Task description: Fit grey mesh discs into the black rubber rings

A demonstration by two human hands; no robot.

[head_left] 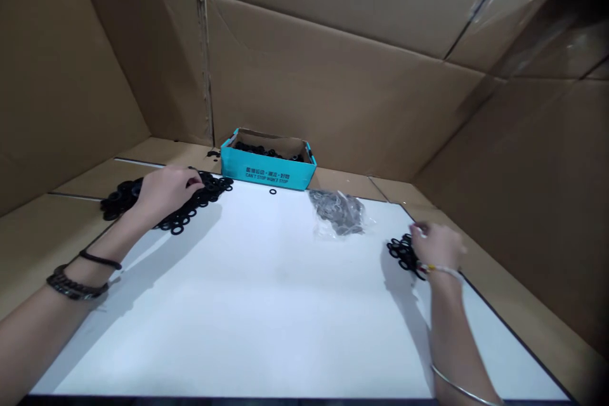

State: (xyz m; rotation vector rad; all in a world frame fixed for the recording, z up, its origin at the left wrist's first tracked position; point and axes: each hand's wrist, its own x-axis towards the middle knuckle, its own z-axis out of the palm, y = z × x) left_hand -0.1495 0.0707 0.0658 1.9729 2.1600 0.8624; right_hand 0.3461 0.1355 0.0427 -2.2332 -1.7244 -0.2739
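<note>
My left hand (167,193) lies on a large heap of black rubber rings (202,198) at the far left of the white board (238,304), its fingers curled into the rings. Whether it grips any is hidden. My right hand (438,246) hangs at the board's right side, with its fingertips bunched just above a smaller cluster of black rings (402,252). A clear plastic bag of small grey parts (337,212) lies between my hands at the far edge. One loose black ring (273,191) sits near the teal box.
A teal cardboard box (269,168) at the board's far edge holds more black rings. Brown cardboard walls (333,82) surround the work area on the back and sides. A few black rings lie on the cardboard behind the box's left corner.
</note>
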